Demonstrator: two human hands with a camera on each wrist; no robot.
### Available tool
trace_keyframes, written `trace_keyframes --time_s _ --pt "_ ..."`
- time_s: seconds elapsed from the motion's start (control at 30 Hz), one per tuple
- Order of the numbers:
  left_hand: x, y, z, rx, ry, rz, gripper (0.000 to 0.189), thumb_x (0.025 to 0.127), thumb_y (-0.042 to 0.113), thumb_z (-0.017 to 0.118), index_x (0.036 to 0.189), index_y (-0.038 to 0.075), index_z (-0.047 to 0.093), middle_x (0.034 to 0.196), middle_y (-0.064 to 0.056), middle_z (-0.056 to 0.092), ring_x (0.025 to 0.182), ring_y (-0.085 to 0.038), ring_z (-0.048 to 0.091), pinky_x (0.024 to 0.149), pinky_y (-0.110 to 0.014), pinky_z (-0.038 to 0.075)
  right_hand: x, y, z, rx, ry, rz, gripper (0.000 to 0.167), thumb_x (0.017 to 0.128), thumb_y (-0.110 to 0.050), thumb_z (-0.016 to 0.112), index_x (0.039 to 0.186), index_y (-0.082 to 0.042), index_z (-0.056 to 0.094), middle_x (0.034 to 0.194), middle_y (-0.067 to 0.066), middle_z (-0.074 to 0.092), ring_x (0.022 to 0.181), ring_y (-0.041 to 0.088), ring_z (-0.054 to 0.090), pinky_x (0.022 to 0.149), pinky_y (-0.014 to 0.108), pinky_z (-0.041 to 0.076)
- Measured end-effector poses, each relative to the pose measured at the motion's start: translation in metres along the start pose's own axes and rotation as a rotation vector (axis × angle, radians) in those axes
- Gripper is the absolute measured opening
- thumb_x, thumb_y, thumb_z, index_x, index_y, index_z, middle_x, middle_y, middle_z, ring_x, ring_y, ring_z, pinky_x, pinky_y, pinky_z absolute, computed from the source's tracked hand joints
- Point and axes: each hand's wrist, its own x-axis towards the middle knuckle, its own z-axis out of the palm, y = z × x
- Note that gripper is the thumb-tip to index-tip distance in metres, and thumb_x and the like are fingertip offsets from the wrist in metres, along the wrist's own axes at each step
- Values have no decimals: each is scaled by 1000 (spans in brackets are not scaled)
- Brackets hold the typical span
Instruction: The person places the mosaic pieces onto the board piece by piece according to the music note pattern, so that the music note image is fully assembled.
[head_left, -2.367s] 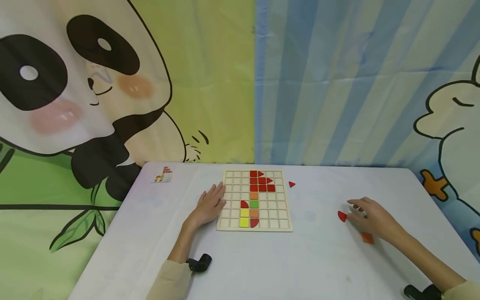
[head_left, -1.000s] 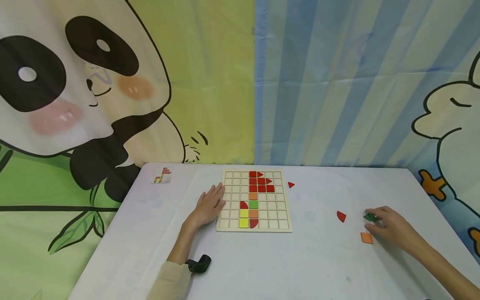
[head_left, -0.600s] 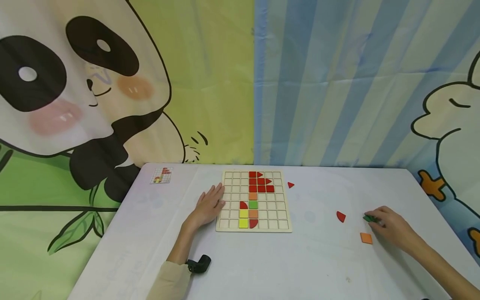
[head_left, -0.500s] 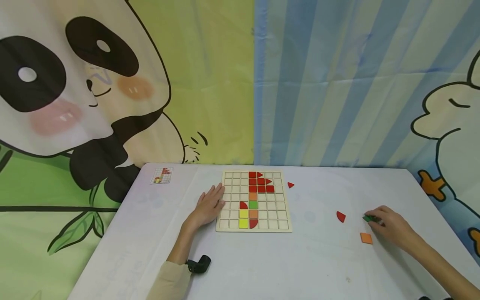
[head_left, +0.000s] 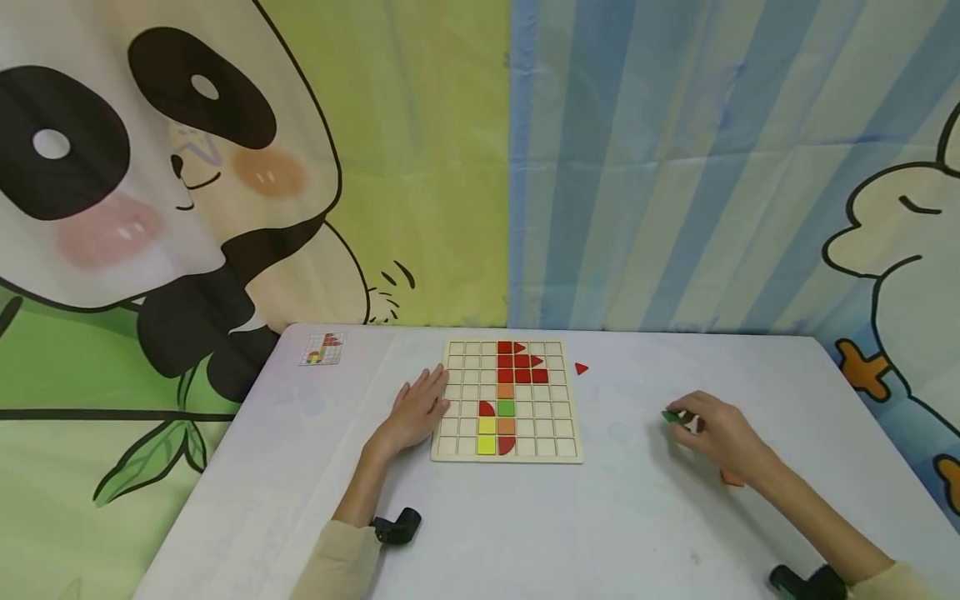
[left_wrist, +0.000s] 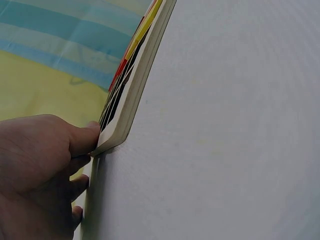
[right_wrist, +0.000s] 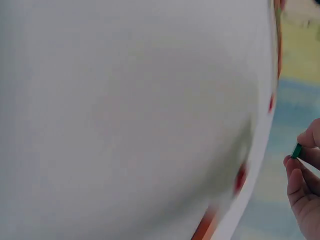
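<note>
My right hand (head_left: 720, 433) pinches a small green tile (head_left: 670, 416) between thumb and fingertips, held above the table on the right. The right wrist view shows the same green tile (right_wrist: 296, 150) edge-on. My left hand (head_left: 412, 412) rests with straight fingers along the left edge of a wooden grid board (head_left: 550, 423). Red, yellow, orange and green tiles fill part of its cells. Close under my right arm lies an orange square tile (head_left: 731, 478), partly covered. A red tile (right_wrist: 241, 179) lies on the table, blurred in the right wrist view and hidden by my hand in the head view.
A red triangle tile (head_left: 582, 368) lies just right of the board. At the table's back left is a small picture card (head_left: 322, 349) with a coloured grid pattern. Printed curtains (head_left: 420, 167) stand behind the white table (head_left: 600, 533).
My right hand took hold of the green tile at the right, then lifted it and moved left, now covering the red quarter-circle tile. My left hand stays at the board.
</note>
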Motion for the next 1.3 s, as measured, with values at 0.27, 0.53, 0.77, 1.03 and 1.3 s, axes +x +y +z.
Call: trace_keyframes --time_s 0.27,0.53,0.77,1.03,1.3 --pt "2 0 2 -5 10 2 60 110 21 47 163 3 27 173 -14 20 162 -37 9 128 -61 2 78 -105 73 121 -118 -263 21 82 -1 84 102 1 81 93 7 72 80 16 65 68 22 58" --pt "2 0 3 0 -6 14 60 110 24 46 164 4 26 173 -13 19 161 -37 10 128 -61 3 118 -162 123 181 -341 -347 11 92 -16 79 97 -7 81 89 1 75 80 11 67 73 16 53" --pt "2 0 1 13 -17 12 60 111 23 45 164 5 24 173 -13 17 161 -37 9 128 -61 3 130 -171 136 155 -451 -315 12 91 -19 80 93 -7 83 85 0 76 75 7 67 70 14 52" --pt "0 0 -1 7 -4 26 59 110 21 45 163 2 27 173 -16 19 161 -40 11 127 -64 4 138 -177 140 120 -539 -304 12 92 -19 79 91 -8 82 80 -1 70 69 2 52 64 12 44" --pt "-1 -1 -3 -2 -13 13 60 110 23 45 164 4 25 173 -14 17 161 -38 8 127 -63 2 144 -178 141 167 -597 -204 13 91 -21 81 87 -9 79 80 -3 65 69 2 50 64 15 45"
